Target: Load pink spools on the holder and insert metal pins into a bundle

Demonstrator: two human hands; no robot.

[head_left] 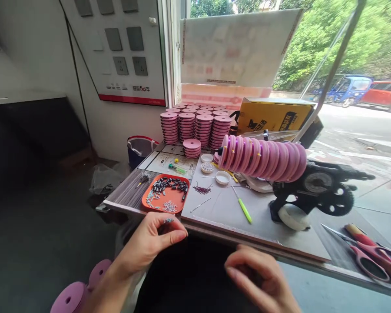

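Note:
My left hand [150, 243] is closed in front of the table edge, thumb toward the curled fingers. Small silvery-teal pieces [168, 221] show at its fingers. Just beyond it lies an orange tray [145, 199] with black and teal parts and small silvery bits. My right hand [262, 278] is in front of the board, fingers curled and thumb near the index finger; anything between them is too small or hidden to make out. A green-handled hook tool [245, 211] and a thin metal needle-like rod [200, 205] lie on the pale board [221, 217].
Pink discs on a black winding device [319, 182] overhang the board's right side. Stacked pink spools [203, 126] stand at the back. Small white dishes [222, 177] and dark red sticks [202, 188] lie mid-board. Red-handled scissors [368, 256] are at right, and a yellow box [273, 115] stands behind.

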